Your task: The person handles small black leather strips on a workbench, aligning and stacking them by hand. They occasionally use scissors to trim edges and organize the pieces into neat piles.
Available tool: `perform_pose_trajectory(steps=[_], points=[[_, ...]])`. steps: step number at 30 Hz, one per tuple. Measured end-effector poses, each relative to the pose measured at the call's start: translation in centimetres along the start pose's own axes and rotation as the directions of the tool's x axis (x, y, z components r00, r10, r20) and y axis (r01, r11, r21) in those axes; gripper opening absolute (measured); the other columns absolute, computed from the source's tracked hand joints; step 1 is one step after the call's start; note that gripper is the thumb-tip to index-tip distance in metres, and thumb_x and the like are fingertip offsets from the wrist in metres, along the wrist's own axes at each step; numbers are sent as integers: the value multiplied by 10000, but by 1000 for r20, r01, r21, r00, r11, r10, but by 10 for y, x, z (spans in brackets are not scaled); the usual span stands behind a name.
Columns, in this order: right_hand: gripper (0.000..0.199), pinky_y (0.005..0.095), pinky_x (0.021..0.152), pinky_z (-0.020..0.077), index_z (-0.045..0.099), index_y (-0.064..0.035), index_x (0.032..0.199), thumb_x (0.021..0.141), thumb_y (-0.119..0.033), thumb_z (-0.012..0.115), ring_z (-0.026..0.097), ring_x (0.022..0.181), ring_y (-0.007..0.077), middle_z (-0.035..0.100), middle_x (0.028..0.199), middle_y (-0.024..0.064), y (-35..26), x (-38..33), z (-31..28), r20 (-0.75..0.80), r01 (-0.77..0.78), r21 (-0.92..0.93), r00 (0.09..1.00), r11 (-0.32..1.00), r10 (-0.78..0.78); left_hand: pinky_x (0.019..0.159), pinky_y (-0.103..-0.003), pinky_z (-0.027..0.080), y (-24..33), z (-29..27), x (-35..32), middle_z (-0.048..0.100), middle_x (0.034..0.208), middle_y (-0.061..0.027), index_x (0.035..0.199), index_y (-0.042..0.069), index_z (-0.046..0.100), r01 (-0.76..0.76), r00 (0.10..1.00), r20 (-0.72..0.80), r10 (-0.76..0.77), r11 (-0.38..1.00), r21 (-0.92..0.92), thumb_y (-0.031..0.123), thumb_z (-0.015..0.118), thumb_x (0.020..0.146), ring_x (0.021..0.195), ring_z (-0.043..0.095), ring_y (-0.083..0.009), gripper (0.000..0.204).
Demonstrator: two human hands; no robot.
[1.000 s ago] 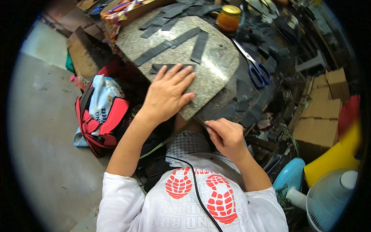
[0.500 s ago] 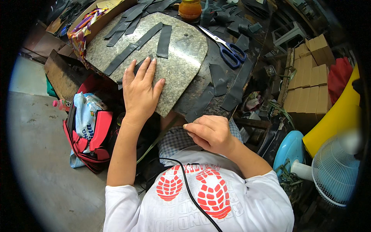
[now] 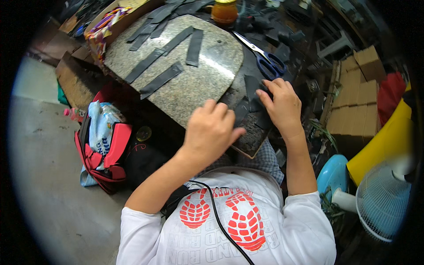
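on stone slab (image 3: 216,81): grey strips (image 3: 161,80) lying flat | left hand (image 3: 209,132): over slab's near edge, fingers half curled, hold cannot be told | right hand (image 3: 283,105): near scissors (image 3: 263,54), thumb and forefinger parted, grip on dark strip (image 3: 251,86) unclear

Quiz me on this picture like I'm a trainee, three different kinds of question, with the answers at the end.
1. Short answer: Which is nearer the blue-handled metal scissors, the left hand or the right hand?
2. Multiple choice: What lies on the speckled grey stone slab? A, brown cardboard boxes; B, flat black strips; C, a white caged fan.
3. True or false: A round orange jar stands beyond the slab, on the side away from the person.

Key: 1, the right hand; 2, B; 3, true.
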State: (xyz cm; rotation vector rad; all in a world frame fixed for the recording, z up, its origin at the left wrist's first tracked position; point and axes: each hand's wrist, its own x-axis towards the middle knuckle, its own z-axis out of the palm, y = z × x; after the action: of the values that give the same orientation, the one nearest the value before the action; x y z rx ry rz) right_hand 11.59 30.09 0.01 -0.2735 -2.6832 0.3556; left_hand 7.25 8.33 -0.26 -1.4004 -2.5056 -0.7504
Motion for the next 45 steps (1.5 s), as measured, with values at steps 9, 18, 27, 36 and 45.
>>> perform_pose_trajectory(steps=[9,18,27,36,45], points=[[243,366,738,507,642,-58,1018,806,-114,748,657,833,249,654,880,101,-2,10,14,95,-210,276,977,938,191,696,-375,512,5,5,12,560,822,-66,798,77,606,98,995,11,-98,995,1,143,737,721,849,590,-262,165],[285,234,735,526,579,30,1225,946,-20,608,636,879,90,667,1017,41,-17,10,7,201,-258,888,962,380,184,857,-412,515,-54,-39,7,603,1058,-131,1142,56,647,302,949,-114,-295,952,50,140,804,742,980,619,-333,437],[557,268,760,589,396,-13,1427,902,65,566,621,1032,137,595,1221,106,-57,-19,21,376,-383,900,924,208,72,841,-389,519,-78,-41,-17,633,1056,-168,1113,-2,656,389,880,-247,-406,914,-117,-41,642,820,960,643,-350,296],[479,260,765,566,488,-1,1354,897,70,611,655,893,120,668,1034,75,-66,-37,39,251,-293,915,951,278,180,832,-388,513,-80,-48,-25,644,996,-138,1012,9,680,320,882,-319,-346,938,-132,-10,676,791,956,625,-329,221],[186,225,648,489,657,-23,1125,942,-1,633,598,703,76,682,925,47,-62,-49,39,-21,-56,839,991,541,134,718,-354,500,-61,-9,16,594,842,-67,790,67,623,31,970,-242,7,988,153,116,659,723,861,592,-253,92]])
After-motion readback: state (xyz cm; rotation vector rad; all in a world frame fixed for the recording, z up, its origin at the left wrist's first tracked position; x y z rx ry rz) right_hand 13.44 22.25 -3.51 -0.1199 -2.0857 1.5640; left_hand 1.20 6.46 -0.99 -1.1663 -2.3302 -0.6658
